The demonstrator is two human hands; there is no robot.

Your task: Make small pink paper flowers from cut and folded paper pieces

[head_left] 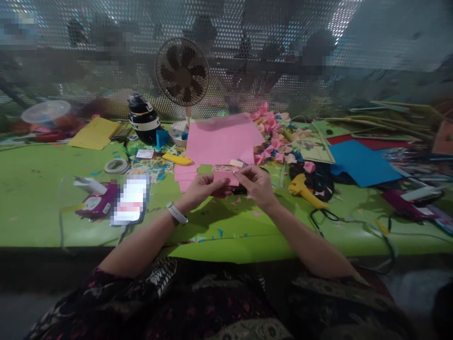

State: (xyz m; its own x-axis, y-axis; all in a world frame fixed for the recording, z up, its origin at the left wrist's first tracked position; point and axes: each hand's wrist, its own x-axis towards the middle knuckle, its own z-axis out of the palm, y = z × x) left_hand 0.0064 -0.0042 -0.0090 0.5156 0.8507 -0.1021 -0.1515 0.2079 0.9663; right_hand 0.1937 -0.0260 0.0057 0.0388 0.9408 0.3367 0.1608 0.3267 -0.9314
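Note:
A small piece of pink paper (223, 178) is held up in front of me, above the green table. My left hand (203, 189) grips its left side, with the thumb lying on the front. At the upper right edge, my right hand (257, 185) pinches the same piece between thumb and fingers. Just behind the fingers lie a small pale block (236, 163) and pink scraps. Large pink sheets (221, 141) rest beyond the hands, with smaller pink sheets (184, 173) to the left. Something dark beneath the held paper is mostly hidden.
A yellow glue gun (307, 191) with a cable lies right. Folded pink pieces (271, 125) are heaped behind. Left are a yellow cutter (177, 159), tape roll (116, 166), phone (130, 200) and purple box (97, 203). A fan (182, 73) and black bottle (144, 120) stand behind.

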